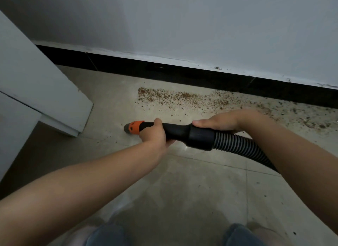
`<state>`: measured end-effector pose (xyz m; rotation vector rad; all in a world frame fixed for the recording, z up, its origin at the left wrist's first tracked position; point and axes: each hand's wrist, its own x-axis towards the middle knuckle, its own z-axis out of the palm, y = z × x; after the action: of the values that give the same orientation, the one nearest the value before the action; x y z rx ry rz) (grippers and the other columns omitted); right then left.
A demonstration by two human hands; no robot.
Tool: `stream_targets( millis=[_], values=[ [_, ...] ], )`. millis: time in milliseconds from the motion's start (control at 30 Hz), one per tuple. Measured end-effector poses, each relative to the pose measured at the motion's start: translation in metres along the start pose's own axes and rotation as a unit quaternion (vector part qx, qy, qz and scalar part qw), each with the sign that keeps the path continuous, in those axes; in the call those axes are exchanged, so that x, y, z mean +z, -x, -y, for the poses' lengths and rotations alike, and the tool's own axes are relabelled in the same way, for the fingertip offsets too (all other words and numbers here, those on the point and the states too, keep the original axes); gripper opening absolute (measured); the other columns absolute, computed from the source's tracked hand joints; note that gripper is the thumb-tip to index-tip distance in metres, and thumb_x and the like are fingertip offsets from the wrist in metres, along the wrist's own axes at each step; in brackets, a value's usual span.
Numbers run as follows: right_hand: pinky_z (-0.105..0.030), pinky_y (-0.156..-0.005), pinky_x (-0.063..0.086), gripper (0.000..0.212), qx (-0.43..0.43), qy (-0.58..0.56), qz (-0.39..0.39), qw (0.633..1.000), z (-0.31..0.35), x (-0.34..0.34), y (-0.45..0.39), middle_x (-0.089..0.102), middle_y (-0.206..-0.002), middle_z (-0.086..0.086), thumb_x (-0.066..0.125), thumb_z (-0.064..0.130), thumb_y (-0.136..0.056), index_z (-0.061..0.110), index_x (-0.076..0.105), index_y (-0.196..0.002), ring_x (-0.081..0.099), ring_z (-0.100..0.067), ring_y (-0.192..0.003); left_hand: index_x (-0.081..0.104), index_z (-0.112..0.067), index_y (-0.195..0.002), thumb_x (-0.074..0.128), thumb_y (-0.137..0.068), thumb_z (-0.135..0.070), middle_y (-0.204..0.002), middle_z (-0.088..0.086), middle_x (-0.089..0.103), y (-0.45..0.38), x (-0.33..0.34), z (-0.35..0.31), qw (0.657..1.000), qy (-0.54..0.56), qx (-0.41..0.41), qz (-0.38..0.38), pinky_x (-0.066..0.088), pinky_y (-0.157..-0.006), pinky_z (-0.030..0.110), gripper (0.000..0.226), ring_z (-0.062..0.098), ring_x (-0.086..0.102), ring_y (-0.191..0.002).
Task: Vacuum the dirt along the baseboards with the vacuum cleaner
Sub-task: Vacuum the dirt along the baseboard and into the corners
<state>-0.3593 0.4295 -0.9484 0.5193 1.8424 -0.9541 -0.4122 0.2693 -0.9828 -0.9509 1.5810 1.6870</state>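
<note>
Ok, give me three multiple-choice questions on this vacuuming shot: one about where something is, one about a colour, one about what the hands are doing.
1. Where does the dirt lie?
A. On the floor in front of the baseboard
B. On top of the white cabinet
C. On the wall

2. What colour is the band behind the nozzle tip?
A. Blue
B. Orange
C. Green

3. How is the vacuum wand held?
A. By the left hand only
B. By the right hand only
C. By both hands

Answers: 1 A, brown crumbs spread along the black strip; 2 B, an orange collar shows by the tip; 3 C, each hand grips the wand.
</note>
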Motion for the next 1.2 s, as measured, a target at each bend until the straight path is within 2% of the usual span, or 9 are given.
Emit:
stream_targets(
  millis=[67, 200, 333, 533, 633, 833, 1000, 1100, 1200],
  values=[
    [-0.034, -0.095, 0.047, 0.087, -0.007, -0.004, 0.01, 1.0, 0.01, 0.01, -0.013, 0.063, -0.118, -0.014, 0.032, 0.073, -0.066, 0.008, 0.057, -0.118, 0.062, -0.026, -0.106, 0.04, -0.004, -0.131, 0.048, -0.096, -0.021, -0.106, 0.014, 0.053, -0.007, -0.014, -0.005, 1.0, -0.001, 0.015, -0.026, 0.048, -0.048, 0.035, 0.04, 0.027, 0.054, -0.081],
    [-0.027, -0.086, 0.048, 0.076, -0.026, -0.005, 0.041, 0.999, 0.033, 0.022, -0.036, 0.061, -0.115, -0.011, 0.025, 0.066, -0.086, 0.007, 0.053, -0.125, 0.061, -0.023, -0.102, 0.04, -0.004, -0.13, 0.048, -0.096, -0.021, -0.119, 0.018, 0.055, -0.018, -0.036, -0.014, 0.997, 0.014, 0.027, -0.07, 0.051, -0.061, 0.04, 0.039, 0.032, 0.057, -0.092],
    [-0.034, -0.097, 0.046, 0.082, -0.033, 0.028, 0.09, 0.995, 0.055, 0.027, -0.042, 0.059, -0.124, -0.014, 0.026, 0.069, -0.082, 0.006, 0.052, -0.128, 0.059, -0.027, -0.112, 0.037, -0.005, -0.136, 0.046, -0.097, -0.02, -0.127, 0.019, 0.051, -0.023, -0.058, -0.019, 0.995, 0.052, 0.027, -0.082, 0.05, -0.062, 0.04, 0.043, 0.035, 0.056, -0.107],
    [-0.03, -0.092, 0.048, 0.067, -0.04, 0.046, 0.133, 0.989, 0.054, 0.014, -0.032, 0.064, -0.109, -0.006, 0.031, 0.072, -0.076, 0.021, 0.058, -0.109, 0.063, -0.021, -0.101, 0.037, -0.003, -0.133, 0.044, -0.098, -0.023, -0.118, 0.016, 0.052, -0.018, -0.057, -0.009, 0.997, 0.071, 0.008, -0.036, 0.048, -0.059, 0.035, 0.041, 0.026, 0.055, -0.09],
    [-0.032, -0.092, 0.05, 0.099, -0.05, 0.026, 0.104, 0.993, 0.05, 0.006, -0.035, 0.064, -0.115, -0.011, 0.035, 0.081, -0.056, 0.011, 0.056, -0.123, 0.063, -0.025, -0.106, 0.038, -0.004, -0.133, 0.045, -0.097, -0.023, -0.112, 0.013, 0.053, -0.024, -0.041, -0.02, 0.997, 0.067, 0.022, -0.042, 0.049, -0.06, 0.034, 0.041, 0.024, 0.054, -0.084],
    [-0.038, -0.109, 0.035, 0.079, -0.101, 0.064, 0.027, 0.992, 0.068, 0.031, -0.056, 0.058, -0.126, -0.009, 0.014, 0.067, -0.085, 0.013, 0.054, -0.127, 0.053, -0.025, -0.119, 0.035, -0.006, -0.136, 0.05, -0.093, -0.026, -0.126, 0.016, 0.052, -0.068, -0.05, -0.038, 0.987, 0.017, 0.084, -0.134, 0.049, -0.093, 0.046, 0.049, 0.034, 0.056, -0.108],
    [-0.032, -0.109, 0.031, 0.07, -0.14, 0.055, -0.001, 0.989, 0.083, 0.047, -0.074, 0.051, -0.136, -0.008, 0.009, 0.057, -0.094, 0.016, 0.047, -0.136, 0.047, -0.023, -0.125, 0.033, -0.004, -0.136, 0.052, -0.09, -0.025, -0.131, 0.019, 0.05, -0.094, -0.067, -0.048, 0.981, -0.005, 0.11, -0.163, 0.047, -0.096, 0.049, 0.053, 0.035, 0.054, -0.112],
    [-0.028, -0.105, 0.033, 0.069, -0.153, 0.055, -0.027, 0.986, 0.08, 0.046, -0.076, 0.052, -0.134, -0.008, 0.01, 0.056, -0.095, 0.014, 0.046, -0.136, 0.049, -0.021, -0.121, 0.032, -0.003, -0.136, 0.051, -0.091, -0.024, -0.129, 0.02, 0.05, -0.095, -0.064, -0.052, 0.983, -0.006, 0.116, -0.143, 0.046, -0.097, 0.048, 0.054, 0.035, 0.054, -0.111],
    [-0.025, -0.086, 0.042, 0.066, -0.166, 0.081, -0.054, 0.981, 0.081, 0.048, -0.082, 0.054, -0.12, -0.008, 0.022, 0.058, -0.093, 0.008, 0.043, -0.13, 0.053, -0.018, -0.103, 0.03, -0.004, -0.138, 0.05, -0.092, -0.024, -0.13, 0.019, 0.049, -0.097, -0.058, -0.062, 0.984, -0.035, 0.13, -0.117, 0.046, -0.097, 0.047, 0.054, 0.036, 0.053, -0.112]
  ],
)
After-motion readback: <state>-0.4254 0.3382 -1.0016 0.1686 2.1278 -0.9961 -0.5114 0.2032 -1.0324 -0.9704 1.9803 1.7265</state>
